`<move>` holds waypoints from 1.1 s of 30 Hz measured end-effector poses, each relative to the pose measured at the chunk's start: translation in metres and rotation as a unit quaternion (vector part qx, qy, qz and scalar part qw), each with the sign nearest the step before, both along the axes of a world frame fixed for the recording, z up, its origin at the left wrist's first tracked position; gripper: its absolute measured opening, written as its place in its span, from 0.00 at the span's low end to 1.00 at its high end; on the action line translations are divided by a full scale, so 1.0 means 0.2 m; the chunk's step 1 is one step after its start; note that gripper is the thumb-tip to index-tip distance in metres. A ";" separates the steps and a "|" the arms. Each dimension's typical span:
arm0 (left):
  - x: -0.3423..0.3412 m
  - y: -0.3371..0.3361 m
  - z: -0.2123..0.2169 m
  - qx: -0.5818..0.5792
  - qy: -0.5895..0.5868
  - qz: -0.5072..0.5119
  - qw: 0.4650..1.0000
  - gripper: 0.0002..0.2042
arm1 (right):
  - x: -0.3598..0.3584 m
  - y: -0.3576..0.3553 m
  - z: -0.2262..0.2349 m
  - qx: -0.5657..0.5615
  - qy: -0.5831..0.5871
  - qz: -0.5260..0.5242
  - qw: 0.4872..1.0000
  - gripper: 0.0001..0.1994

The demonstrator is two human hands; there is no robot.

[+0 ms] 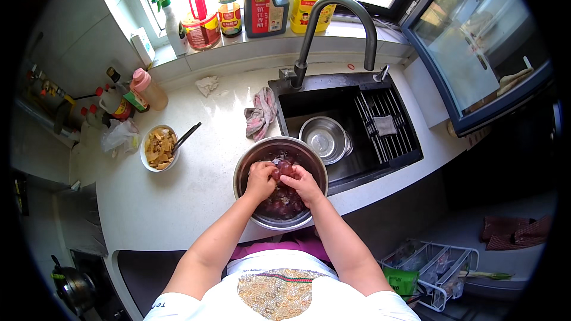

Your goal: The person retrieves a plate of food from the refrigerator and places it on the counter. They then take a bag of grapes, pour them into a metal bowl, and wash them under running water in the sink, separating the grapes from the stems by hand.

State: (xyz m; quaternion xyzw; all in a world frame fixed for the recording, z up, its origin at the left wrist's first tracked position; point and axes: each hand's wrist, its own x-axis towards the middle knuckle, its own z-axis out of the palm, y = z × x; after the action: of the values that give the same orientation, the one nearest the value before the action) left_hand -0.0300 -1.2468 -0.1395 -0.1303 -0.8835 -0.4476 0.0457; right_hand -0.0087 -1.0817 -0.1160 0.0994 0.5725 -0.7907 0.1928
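A wide steel basin (241,169) sits at the counter's front, beside the sink. Dark red grapes (282,205) lie in it, seemingly in water. Both my hands reach into the basin from below. My left hand (260,181) has its fingers curled round grapes near the middle. My right hand (303,185) grips grapes from the other side, its thumb across them. A few round grapes (284,168) show between the two hands. The undersides of my fingers are hidden.
Right of the basin is a black sink (363,172) with a steel pot (324,137), a drying rack (389,125) and a tall curved faucet (372,30). A crumpled cloth (260,113) lies behind the basin. Leftward stands a bowl of food (159,150) with dark chopsticks (189,135). Bottles (264,9) line the windowsill.
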 end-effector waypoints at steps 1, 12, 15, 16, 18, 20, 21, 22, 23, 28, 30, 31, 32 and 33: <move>0.00 0.00 0.00 0.001 0.002 -0.004 1.000 0.06 | 0.00 0.01 -0.02 0.003 0.012 0.003 1.000 0.18; -0.01 -0.01 0.05 0.036 -0.048 0.087 0.994 0.05 | 0.03 0.00 -0.05 0.215 0.072 0.051 0.973 0.24; 0.00 -0.03 0.10 -0.004 -0.088 0.075 0.993 0.06 | 0.05 -0.03 0.02 0.373 0.030 0.111 0.921 0.21; 0.00 -0.03 0.11 -0.018 -0.106 0.069 0.992 0.06 | 0.04 -0.02 0.04 0.346 -0.026 0.122 0.930 0.19; 0.00 -0.03 0.11 0.080 -0.091 0.104 0.987 0.05 | 0.03 -0.01 0.05 0.296 -0.123 0.089 0.943 0.12; -0.01 -0.05 0.11 0.134 -0.077 0.113 0.982 0.06 | 0.03 -0.01 0.04 0.266 -0.089 0.070 0.957 0.11; 0.00 -0.07 0.13 0.121 -0.041 0.111 0.986 0.06 | 0.04 0.00 0.03 0.251 -0.072 0.062 0.963 0.10; 0.01 -0.07 0.16 0.108 -0.005 0.107 0.988 0.06 | 0.04 0.01 -0.03 0.271 -0.049 0.049 0.960 0.10; 0.02 -0.07 0.19 0.096 0.031 0.102 0.990 0.07 | 0.04 0.03 -0.08 0.294 -0.038 0.000 0.955 0.10; 0.08 -0.08 0.28 -0.023 0.099 0.070 0.992 0.04 | 0.06 -0.01 -0.10 0.347 0.014 -0.144 0.927 0.13; 0.08 -0.06 0.27 -0.152 -0.021 0.052 0.987 0.05 | 0.07 -0.04 -0.08 0.418 0.093 -0.173 0.887 0.14; 0.08 -0.05 0.26 -0.215 -0.081 0.045 0.972 0.06 | 0.08 -0.07 -0.02 0.473 0.156 -0.183 0.848 0.15; 0.07 -0.06 0.21 -0.209 -0.077 0.035 0.974 0.09 | 0.08 -0.09 0.04 0.524 0.218 -0.191 0.801 0.16; 0.07 -0.05 0.19 -0.168 -0.065 0.024 0.983 0.09 | 0.07 -0.10 0.11 0.511 0.270 -0.163 0.799 0.15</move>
State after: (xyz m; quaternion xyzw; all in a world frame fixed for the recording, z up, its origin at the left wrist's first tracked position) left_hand -0.0164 -1.2575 -0.1024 -0.0854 -0.9502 -0.2989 -0.0238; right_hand 0.0061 -1.1026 -0.0940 0.0577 0.8976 -0.3979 -0.1807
